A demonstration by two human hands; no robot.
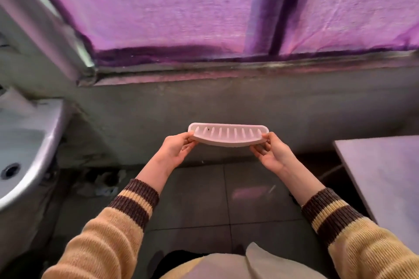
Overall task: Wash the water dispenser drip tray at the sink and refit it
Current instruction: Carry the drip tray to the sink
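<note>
A person holds a white slotted drip tray in mid-air by its two ends, out in front of the body and level with a grey wall below a window. The left hand pinches the tray's left end, thumb on the upper edge and fingers curled beneath; the right hand pinches the right end the same way. The tray's curved front edge faces the person, its row of slots turned upward. Both arms wear tan knit sleeves with dark brown striped cuffs. Well to the left of the grip stands a white sink, its drain visible in the basin. To the right of the grip is the corner of a grey table. Above and beyond the tray hangs a purple curtain over the window. Dark floor tiles lie below the hands.
</note>
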